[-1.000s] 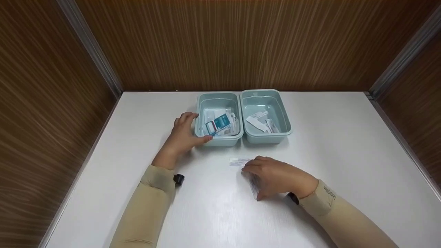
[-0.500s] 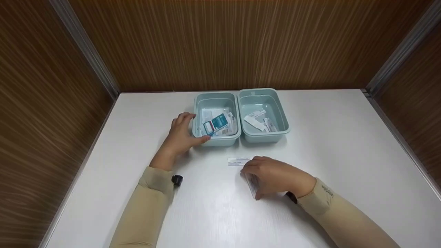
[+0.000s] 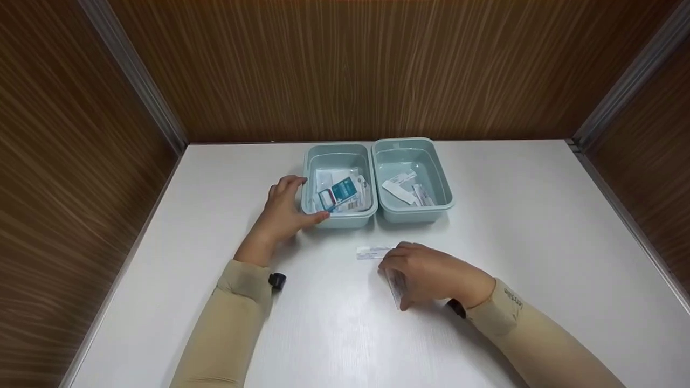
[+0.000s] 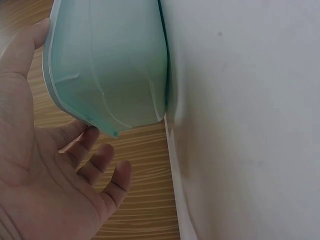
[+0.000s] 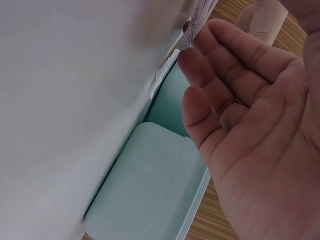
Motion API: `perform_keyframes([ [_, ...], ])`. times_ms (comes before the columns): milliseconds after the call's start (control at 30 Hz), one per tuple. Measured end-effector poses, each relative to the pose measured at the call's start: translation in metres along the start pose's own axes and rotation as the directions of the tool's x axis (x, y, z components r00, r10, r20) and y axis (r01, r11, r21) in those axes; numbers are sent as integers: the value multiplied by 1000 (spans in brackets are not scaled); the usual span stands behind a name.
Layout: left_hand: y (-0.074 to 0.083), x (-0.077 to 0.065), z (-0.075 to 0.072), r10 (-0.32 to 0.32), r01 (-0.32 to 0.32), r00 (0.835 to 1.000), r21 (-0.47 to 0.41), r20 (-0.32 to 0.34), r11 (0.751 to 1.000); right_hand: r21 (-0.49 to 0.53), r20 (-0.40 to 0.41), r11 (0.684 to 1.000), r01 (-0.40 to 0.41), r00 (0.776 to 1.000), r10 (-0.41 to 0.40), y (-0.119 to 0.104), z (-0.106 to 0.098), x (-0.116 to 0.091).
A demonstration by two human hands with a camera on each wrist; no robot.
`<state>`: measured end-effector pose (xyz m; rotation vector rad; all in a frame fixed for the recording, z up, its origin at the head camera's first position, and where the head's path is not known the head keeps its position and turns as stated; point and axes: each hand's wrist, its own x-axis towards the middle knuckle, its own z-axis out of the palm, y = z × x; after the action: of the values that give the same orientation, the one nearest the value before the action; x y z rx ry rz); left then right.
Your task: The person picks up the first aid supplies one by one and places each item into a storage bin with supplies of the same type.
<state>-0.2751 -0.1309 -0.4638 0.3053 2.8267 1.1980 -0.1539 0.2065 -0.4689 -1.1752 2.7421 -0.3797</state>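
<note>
In the head view my left hand (image 3: 277,215) holds the near left corner of a pale blue-green plastic bin (image 3: 347,222), thumb at the front rim and fingertips at the side rim. Its other fingers curl loosely below the rim in the left wrist view. My right hand (image 3: 431,275) pinches a slim packet (image 3: 396,286) between thumb and fingertips, close over the white table. Much of that packet is hidden by the hand. A flat white strip packet with fine print (image 3: 372,253) lies just beyond, partly covered by the fingers.
A teal-and-white packet (image 3: 344,191) lies among other packets in the left bin. Beside it stands a second matching bin (image 3: 415,216), with several white strip packets (image 3: 400,192) inside. Wood-grain panels (image 3: 345,70) wall the table (image 3: 517,215) at the back and sides.
The view has shifted slightly. Both hands stay almost where they were, the left at the bin and the right on the packet; the right hand has risen very slightly.
</note>
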Motion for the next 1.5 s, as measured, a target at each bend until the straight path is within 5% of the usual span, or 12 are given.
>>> perform_keyframes([
  [533, 0, -1, -2, 12, -12, 1000, -11, 8, 1000, 212, 17, 971, -109, 994, 108, 12, -3, -1],
  [833, -2, 0, -1, 10, -10, 1000, 1, 9, 1000, 248, -57, 966, -80, 994, 97, 20, -3, -1],
  [1500, -1, 2, -1, -3, 3, 1000, 9, 19, 1000, 285, 57, 929, -236, 972, 229, 25, -4, -1],
])
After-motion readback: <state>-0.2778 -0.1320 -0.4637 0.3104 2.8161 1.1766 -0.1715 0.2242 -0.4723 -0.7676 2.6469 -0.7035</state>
